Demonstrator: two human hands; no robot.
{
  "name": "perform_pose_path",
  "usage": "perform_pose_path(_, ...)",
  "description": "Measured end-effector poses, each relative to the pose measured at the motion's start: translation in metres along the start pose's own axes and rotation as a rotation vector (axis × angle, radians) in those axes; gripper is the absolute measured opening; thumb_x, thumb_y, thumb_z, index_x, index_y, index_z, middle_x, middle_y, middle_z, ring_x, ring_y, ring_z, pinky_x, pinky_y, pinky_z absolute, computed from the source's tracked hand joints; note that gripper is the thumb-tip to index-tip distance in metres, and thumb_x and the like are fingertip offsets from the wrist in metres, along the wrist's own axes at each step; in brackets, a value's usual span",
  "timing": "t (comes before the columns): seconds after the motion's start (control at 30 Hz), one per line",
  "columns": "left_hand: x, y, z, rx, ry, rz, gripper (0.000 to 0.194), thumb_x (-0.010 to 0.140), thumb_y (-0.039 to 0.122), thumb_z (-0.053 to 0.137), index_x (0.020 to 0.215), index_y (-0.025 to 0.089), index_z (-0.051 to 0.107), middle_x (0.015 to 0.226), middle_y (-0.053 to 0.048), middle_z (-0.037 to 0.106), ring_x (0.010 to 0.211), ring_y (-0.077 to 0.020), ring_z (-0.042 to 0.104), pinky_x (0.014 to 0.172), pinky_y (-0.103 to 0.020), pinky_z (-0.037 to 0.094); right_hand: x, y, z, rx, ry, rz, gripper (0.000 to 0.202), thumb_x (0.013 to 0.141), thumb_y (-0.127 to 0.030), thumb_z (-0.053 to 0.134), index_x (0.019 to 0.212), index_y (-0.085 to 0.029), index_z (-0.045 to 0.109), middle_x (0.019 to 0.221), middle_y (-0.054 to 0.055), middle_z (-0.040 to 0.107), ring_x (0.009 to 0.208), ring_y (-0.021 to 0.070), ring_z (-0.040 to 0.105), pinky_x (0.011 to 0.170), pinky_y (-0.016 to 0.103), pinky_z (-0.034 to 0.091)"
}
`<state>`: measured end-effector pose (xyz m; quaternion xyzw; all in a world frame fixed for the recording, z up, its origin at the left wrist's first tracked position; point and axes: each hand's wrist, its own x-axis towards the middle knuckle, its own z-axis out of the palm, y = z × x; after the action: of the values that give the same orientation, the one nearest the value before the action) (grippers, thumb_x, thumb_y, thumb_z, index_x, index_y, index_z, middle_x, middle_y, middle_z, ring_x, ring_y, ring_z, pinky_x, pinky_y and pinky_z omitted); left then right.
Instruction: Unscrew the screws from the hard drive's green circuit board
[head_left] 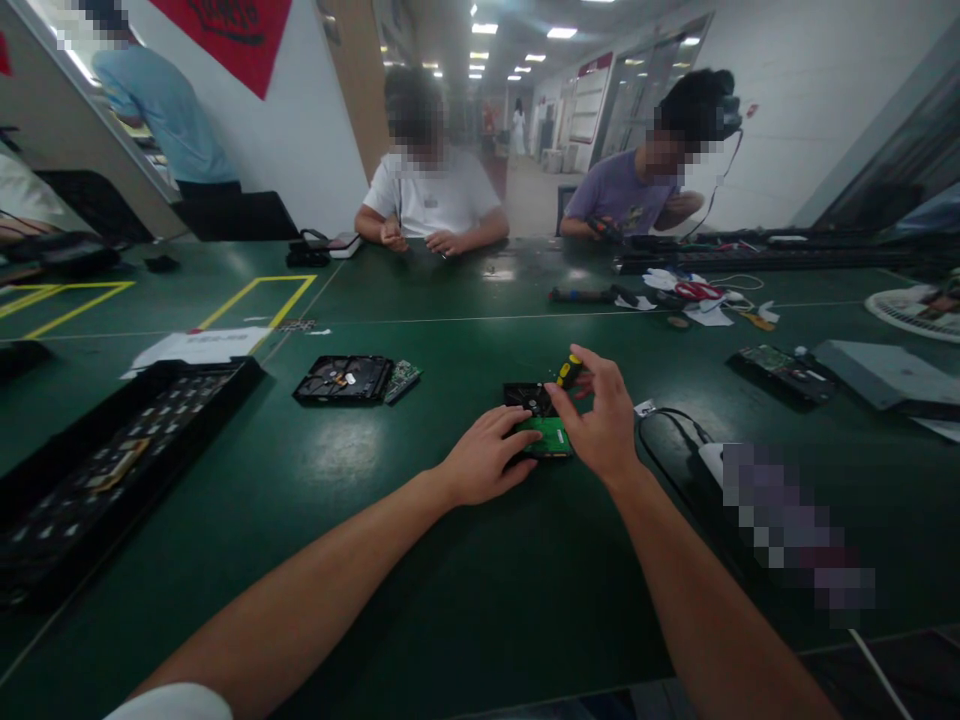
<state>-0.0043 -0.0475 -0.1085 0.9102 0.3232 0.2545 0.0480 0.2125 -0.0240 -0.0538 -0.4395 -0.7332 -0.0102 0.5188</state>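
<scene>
A hard drive (551, 437) with a green circuit board lies on the table in front of me. My left hand (491, 452) rests on its left side, fingers spread over the board and the edge. In my right hand (604, 415) is a screwdriver (570, 370) with a yellow and black handle, held between thumb and fingers over the drive's right side. The screwdriver's tip is hidden, so I cannot tell whether it touches a screw. To the left lie another black drive (341, 378) and a small loose circuit board (403, 380).
A long black tray (112, 480) stands at the left on the green table (360, 560). At the right are another drive (784, 373), a grey box (885, 375) and a cable (652, 470). Two people sit across the table, near a pile of wires and scraps (697, 292).
</scene>
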Motion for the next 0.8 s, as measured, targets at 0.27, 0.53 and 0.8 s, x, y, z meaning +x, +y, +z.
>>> perform_pose_path(0.27, 0.0007, 0.0011, -0.0024, 0.0, 0.004, 0.003, 0.041, 0.101, 0.036, 0.062, 0.139, 0.02, 0.062, 0.154, -0.017, 0.052, 0.146, -0.0351, 0.049, 0.121, -0.06, 0.043, -0.0006, 0.0007, -0.0006, 0.0, -0.009, -0.004, 0.058, 0.097, -0.03, 0.066, 0.152, -0.029, 0.049, 0.127, 0.011, 0.064, 0.093, 0.0226, 0.068, 0.08, 0.044, 0.064)
perform_pose_path(0.53, 0.0001, -0.0001, 0.0005, -0.007, 0.024, -0.002, 0.037, 0.103, 0.037, 0.059, 0.137, 0.021, 0.065, 0.152, -0.017, 0.054, 0.146, -0.0347, 0.049, 0.12, -0.06, 0.044, 0.0007, 0.0013, -0.0008, 0.001, -0.016, -0.008, 0.059, 0.099, -0.027, 0.059, 0.156, -0.029, 0.044, 0.129, 0.012, 0.064, 0.097, 0.0243, 0.067, 0.088, 0.048, 0.063)
perform_pose_path(0.8, 0.0008, 0.0003, -0.0001, -0.019, 0.029, -0.005, 0.036, 0.105, 0.036, 0.057, 0.136, 0.022, 0.066, 0.151, -0.017, 0.055, 0.145, -0.0343, 0.05, 0.119, -0.061, 0.044, -0.0001, -0.0006, -0.0013, 0.027, -0.038, -0.002, 0.059, 0.099, -0.029, 0.06, 0.156, -0.03, 0.045, 0.127, 0.011, 0.064, 0.094, 0.0232, 0.067, 0.084, 0.046, 0.064)
